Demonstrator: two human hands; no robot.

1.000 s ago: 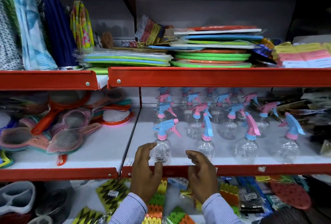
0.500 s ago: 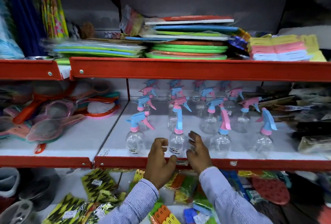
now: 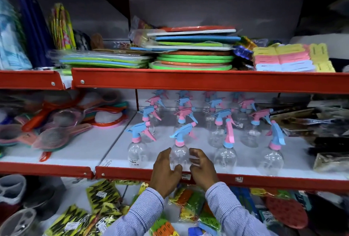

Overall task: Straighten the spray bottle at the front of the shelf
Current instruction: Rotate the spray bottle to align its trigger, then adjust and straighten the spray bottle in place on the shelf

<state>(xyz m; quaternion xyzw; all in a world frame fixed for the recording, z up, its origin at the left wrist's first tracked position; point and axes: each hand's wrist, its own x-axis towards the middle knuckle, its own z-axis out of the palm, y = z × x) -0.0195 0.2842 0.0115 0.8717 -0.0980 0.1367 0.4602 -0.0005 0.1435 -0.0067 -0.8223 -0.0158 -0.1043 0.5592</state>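
While both hands are cupping the clear body of the spray bottle (image 3: pixel 179 155), the left hand (image 3: pixel 165 172) is curling around its left flank and the right hand (image 3: pixel 203 171) is pressing its fingers (image 3: pixel 194 153) against the right flank, neither one spread flat. That spray bottle is standing at the front of the shelf (image 3: pixel 120 152), just behind the red lip (image 3: pixel 132 172), with its blue trigger head (image 3: pixel 182 132) pointing left. Taking the spray bottle as the landmark, a similar bottle (image 3: pixel 137 151) is standing just to its left and another bottle (image 3: pixel 225 155) just to its right, with more rows crowding behind.

The risk, as I am judging it, is that the body is light and apparently empty, so a hard twist could be tipping it forward over the lip onto the packets (image 3: pixel 188 207) below. A wide swing of the trigger head could also be knocking the left neighbour, and a push backward could be toppling the bottles (image 3: pixel 186 117) behind like dominoes.
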